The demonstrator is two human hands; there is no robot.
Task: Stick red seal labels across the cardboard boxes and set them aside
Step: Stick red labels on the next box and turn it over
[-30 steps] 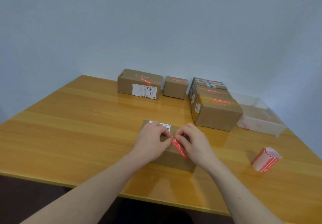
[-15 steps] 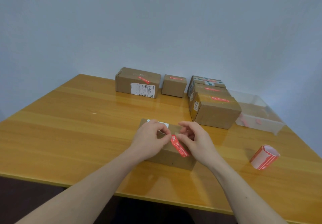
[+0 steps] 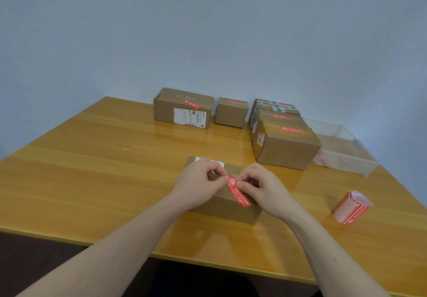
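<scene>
Your left hand (image 3: pixel 198 184) and right hand (image 3: pixel 261 188) meet over the box (image 3: pixel 228 206) in front of you, which sits on the worktop (image 3: pixel 92 169) near its front edge. The fingers of both hands are curled and pinch the top end of the red label (image 3: pixel 238 191); the rest of the strip runs down across the box top toward its near edge. Whether the strip is fully stuck down, you cannot tell.

Along the far edge stand two labelled boxes (image 3: pixel 183 108), and a row of three more (image 3: pixel 286 144) runs toward you on the right, beside a clear tray (image 3: pixel 342 158). The label roll (image 3: pixel 351 206) lies well apart to your right. The left half of the worktop is open wood.
</scene>
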